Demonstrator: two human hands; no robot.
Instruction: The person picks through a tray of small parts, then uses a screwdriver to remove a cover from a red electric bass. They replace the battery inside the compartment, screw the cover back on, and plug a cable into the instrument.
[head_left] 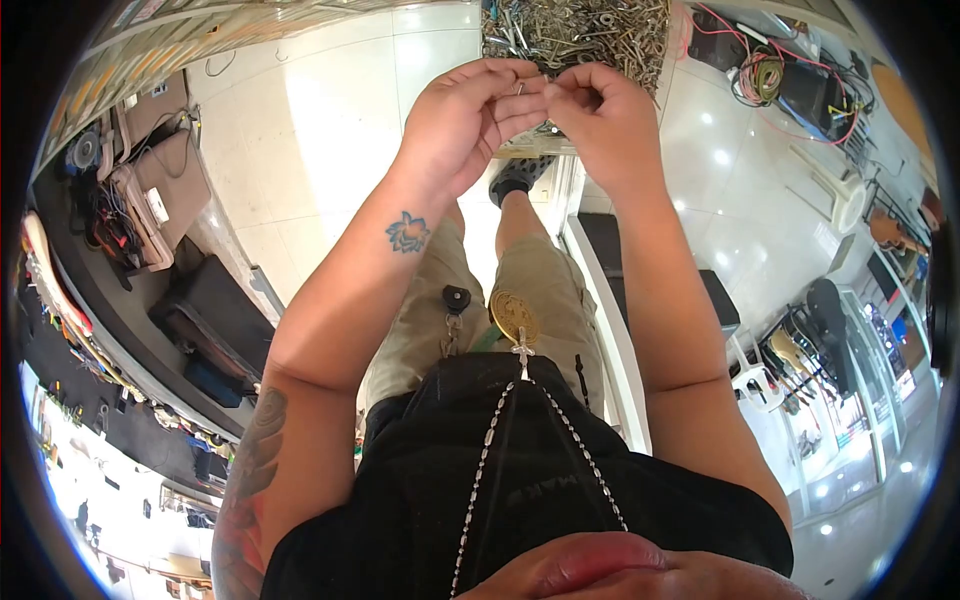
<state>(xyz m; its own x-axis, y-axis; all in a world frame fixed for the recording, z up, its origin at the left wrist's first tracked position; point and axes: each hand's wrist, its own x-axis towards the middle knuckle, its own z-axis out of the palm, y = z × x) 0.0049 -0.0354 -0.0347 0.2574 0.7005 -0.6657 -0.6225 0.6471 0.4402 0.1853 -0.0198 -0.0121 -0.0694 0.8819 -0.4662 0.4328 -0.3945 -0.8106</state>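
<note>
Both of my hands meet at the top centre, over the near edge of a pile of small metal pieces [590, 35]. My left hand [480, 108] is turned palm up, its fingers curled together, with a tiny metal piece [520, 89] lying at the fingers. Close against its fingertips is my right hand [605, 115], thumb and forefinger pinched; whatever is between them is too small to name.
Coiled red and green cables [765, 75] lie on the floor at the upper right. Below the hands are my legs and a dark shoe [522, 178]. A black box [215, 320] stands at the left, and guitars [795, 350] stand at the right.
</note>
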